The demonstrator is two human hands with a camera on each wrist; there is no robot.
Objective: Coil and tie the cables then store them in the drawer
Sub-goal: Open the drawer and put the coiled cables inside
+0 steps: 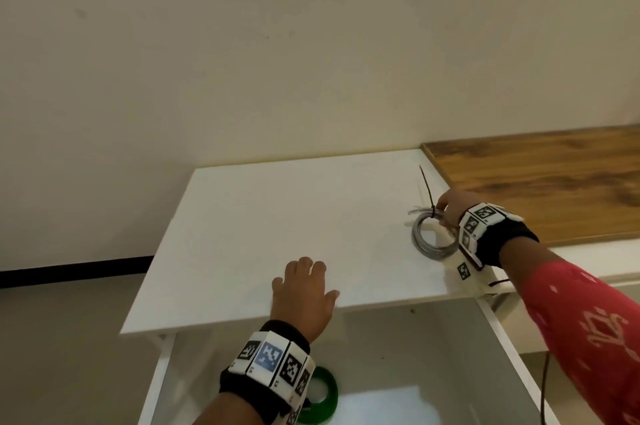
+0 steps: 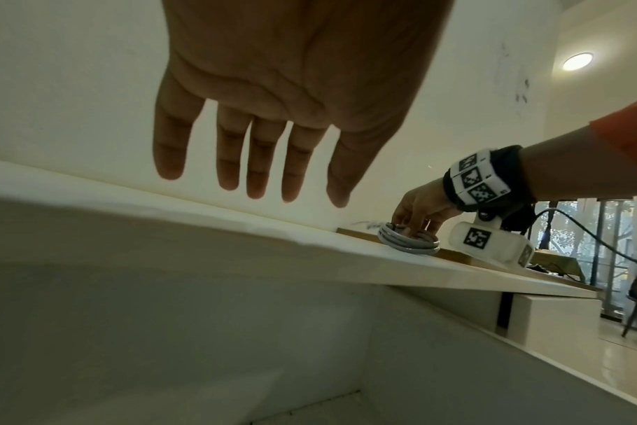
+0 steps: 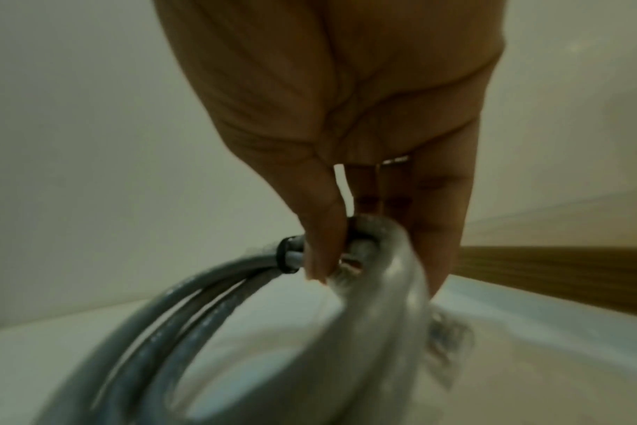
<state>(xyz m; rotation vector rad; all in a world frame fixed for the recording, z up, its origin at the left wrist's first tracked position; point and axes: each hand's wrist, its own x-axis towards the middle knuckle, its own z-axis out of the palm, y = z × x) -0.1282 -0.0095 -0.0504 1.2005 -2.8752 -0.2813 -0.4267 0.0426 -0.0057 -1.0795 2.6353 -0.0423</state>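
Here the white, flat counter [image 1: 263, 217] stands against a pale wall, and all places below are told from this counter. On its right part, near the right edge, lies a grey cable wound into a round coil [image 1: 431, 237]. A thin black plastic tie [image 1: 426, 187] goes around the coil on the side toward the wall, and its long free tail points up and toward the wall. The right hand [image 1: 456, 208] reaches over the right edge of the counter and grasps the coil at the tied place: in the right wrist view the thumb [image 3: 320, 238] and the other fingers pinch the grey loops just beside the black tie. It is not clear whether the coil is fully lying on the counter or a little lifted on the gripped side.

The left hand [image 1: 304, 293] is above the front edge of the counter, with the fingers straight and a little spread, holding nothing. In the left wrist view its palm faces down and the fingertips [image 2: 259, 184] are apart from the surface.

Below the front edge of the counter a white drawer [image 1: 498, 331] is pulled out. Inside it, under the left wrist, lies a green cable coil [image 1: 323, 397], partly hidden by the wrist band. To the right of the counter, touching its right edge, there is a brown wooden top [image 1: 540, 182].
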